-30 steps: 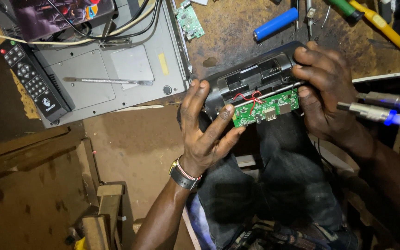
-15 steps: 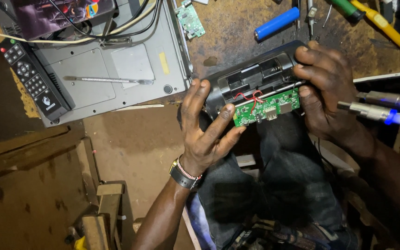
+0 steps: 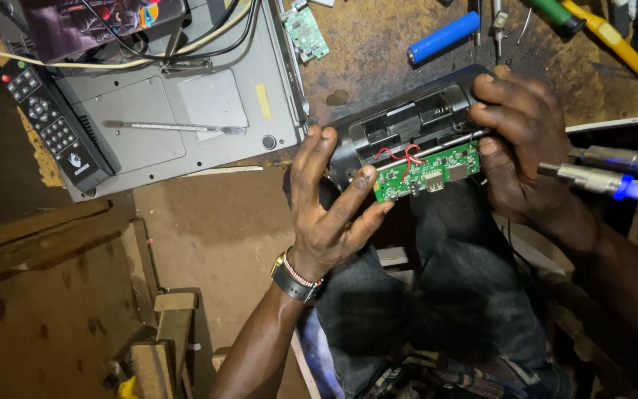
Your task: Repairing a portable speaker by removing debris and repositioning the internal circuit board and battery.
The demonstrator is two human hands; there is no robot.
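Left hand: our left hand [image 3: 330, 210] is spread wide, fingers splayed, palm and thumb pressed against the near left end of the black casing [image 3: 407, 125]; a watch [image 3: 293, 277] sits on that wrist
Right hand: our right hand [image 3: 522, 148] curls over the far right end of the casing, fingers bent down onto its edge, so the piece is clamped between both hands
Casing: a dark, rounded shell with its open side up, held over our lap just off the bench edge, tilted so its right end sits higher
Circuit board: a green circuit board [image 3: 428, 171] lies along the near edge of the casing, between our two hands, with thin red wires [image 3: 400, 157] looping from it into the shell
Beyond the right hand: a blue cylindrical cell [image 3: 443, 37] rests on the bench [image 3: 378, 59], with a yellow-handled tool [image 3: 618, 48] further right
Right of the right hand: two metal probes with blue grips [image 3: 614, 170] lie just beside our knuckles
Beyond the left hand: a grey flat device [image 3: 186, 111] with a slim metal tool [image 3: 175, 127] lying on it, a small green board [image 3: 306, 31] at its corner, and a black remote control [image 3: 57, 125] well to the left
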